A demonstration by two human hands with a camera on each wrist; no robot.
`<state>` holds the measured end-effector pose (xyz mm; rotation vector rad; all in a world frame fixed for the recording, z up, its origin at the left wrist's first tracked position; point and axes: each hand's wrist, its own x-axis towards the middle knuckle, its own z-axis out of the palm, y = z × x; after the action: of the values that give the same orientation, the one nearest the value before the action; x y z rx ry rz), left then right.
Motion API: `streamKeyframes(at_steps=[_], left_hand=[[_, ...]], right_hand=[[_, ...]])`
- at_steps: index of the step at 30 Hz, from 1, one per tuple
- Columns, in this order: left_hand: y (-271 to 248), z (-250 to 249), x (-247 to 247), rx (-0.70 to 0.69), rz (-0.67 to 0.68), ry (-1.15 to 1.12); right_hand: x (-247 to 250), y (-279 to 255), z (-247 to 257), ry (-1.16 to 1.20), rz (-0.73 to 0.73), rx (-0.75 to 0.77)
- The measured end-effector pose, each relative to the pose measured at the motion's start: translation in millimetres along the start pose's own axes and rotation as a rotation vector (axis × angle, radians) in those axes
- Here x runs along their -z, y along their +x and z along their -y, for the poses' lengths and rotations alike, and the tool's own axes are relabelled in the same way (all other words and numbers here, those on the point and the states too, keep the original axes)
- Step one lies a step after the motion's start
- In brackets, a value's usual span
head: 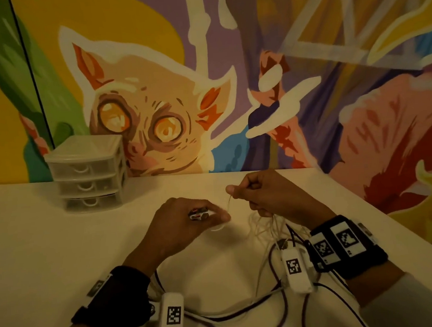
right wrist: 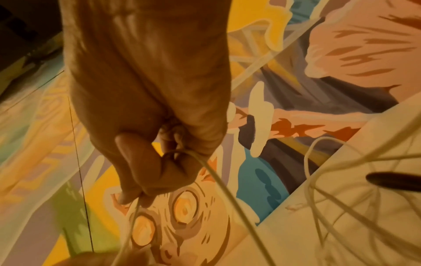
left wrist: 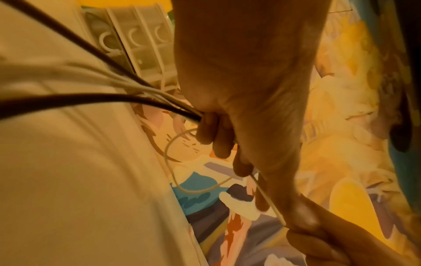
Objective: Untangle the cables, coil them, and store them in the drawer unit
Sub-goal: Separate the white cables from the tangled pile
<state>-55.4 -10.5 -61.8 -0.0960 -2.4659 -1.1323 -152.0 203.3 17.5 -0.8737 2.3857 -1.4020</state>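
Note:
A tangle of thin white cables [head: 264, 226] lies on the cream table [head: 63, 248] under my right hand [head: 257, 193]. That hand is raised and pinches one thin white strand [right wrist: 227, 194] between thumb and forefinger. My left hand [head: 188, 223] sits just left of it, fingers curled round a bundle of dark and white cables [left wrist: 136, 90], with a small red-and-white piece [head: 199, 213] showing in its grip. A loop of the thin strand [left wrist: 167, 156] hangs between the two hands. The clear three-drawer unit [head: 86, 171] stands at the back left, all drawers closed.
Dark cables [head: 244, 310] loop across the table near my wrists. A painted mural wall [head: 155, 103] rises directly behind the table, and the table's right edge [head: 390, 218] runs diagonally close to my right wrist.

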Motion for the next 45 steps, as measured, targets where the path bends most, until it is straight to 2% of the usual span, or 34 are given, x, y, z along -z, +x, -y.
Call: streamKeyframes(at_steps=[5, 11, 19, 22, 25, 26, 27, 28, 29, 30, 31, 32, 34, 35, 36, 37, 38, 39, 40, 41, 42, 44, 45], left_hand=[[-0.1, 1.4, 5.3, 0.032, -0.105, -0.064], [-0.3, -8.8, -2.9, 0.047, -0.062, -0.111], [0.2, -9.9, -4.9, 0.095, -0.118, -0.121], [1.5, 0.9, 2.2, 0.084, -0.256, -0.063], [4.1, 19.3, 27.4, 0.137, -0.497, -0.061], [4.3, 23.9, 34.9, 0.172, -0.540, -0.064], [4.7, 27.1, 38.2, 0.192, -0.551, -0.049], [6.5, 26.6, 37.3, 0.188, -0.544, -0.037], [8.7, 24.8, 33.6, 0.177, -0.536, -0.024], [10.5, 21.8, 29.8, 0.171, -0.537, -0.019], [11.6, 19.8, 28.2, 0.175, -0.548, -0.014], [11.3, 21.6, 29.6, 0.195, -0.567, -0.020], [8.4, 28.4, 39.8, 0.254, -0.621, -0.047], [6.9, 31.6, 44.3, 0.276, -0.641, -0.050], [6.0, 33.2, 46.4, 0.278, -0.642, -0.038], [6.2, 33.7, 46.1, 0.275, -0.652, -0.018], [6.2, 32.3, 45.2, 0.277, -0.669, 0.000], [6.6, 32.4, 45.5, 0.284, -0.693, -0.005], [6.7, 32.4, 47.6, 0.306, -0.717, -0.033], [5.8, 33.3, 51.5, 0.337, -0.736, -0.059], [4.6, 33.6, 56.0, 0.352, -0.746, -0.076], [3.4, 30.9, 60.0, 0.349, -0.734, -0.101], [2.0, 25.5, 59.2, 0.338, -0.716, -0.110]], right_hand=[[0.5, 0.1, -0.1, 0.019, -0.010, -0.011], [-4.1, -0.1, 0.7, 0.000, 0.016, -0.017], [-10.2, 1.9, 0.9, 0.006, 0.042, 0.015], [-13.5, -1.5, -3.0, -0.072, 0.142, 0.015], [25.3, -12.7, -5.5, -0.423, 0.441, -0.005], [47.3, -15.1, 2.7, -0.523, 0.445, 0.012], [70.3, -17.5, 16.1, -0.585, 0.347, 0.038], [91.5, -20.3, 32.5, -0.570, 0.138, 0.086], [108.1, -21.9, 48.1, -0.458, -0.114, 0.187], [117.8, -20.1, 61.9, -0.330, -0.281, 0.292], [125.4, -19.8, 72.2, -0.263, -0.325, 0.336], [127.5, -23.5, 78.8, -0.282, -0.240, 0.305], [131.0, -32.1, 81.1, -0.495, 0.052, 0.131], [135.1, -34.9, 78.4, -0.591, 0.068, 0.136], [139.7, -34.1, 76.7, -0.617, -0.054, 0.216], [143.4, -34.7, 78.5, -0.540, -0.252, 0.302], [148.4, -35.3, 79.1, -0.522, -0.346, 0.312], [149.7, -38.8, 80.7, -0.586, -0.290, 0.257], [147.8, -42.9, 81.6, -0.734, -0.087, 0.144], [152.9, -45.6, 77.7, -0.861, 0.048, 0.059], [159.4, -48.5, 76.5, -0.948, 0.039, 0.076], [175.4, -54.1, 82.8, -0.910, -0.378, 0.275], [183.7, -55.6, 86.8, -0.904, -0.474, 0.313]])
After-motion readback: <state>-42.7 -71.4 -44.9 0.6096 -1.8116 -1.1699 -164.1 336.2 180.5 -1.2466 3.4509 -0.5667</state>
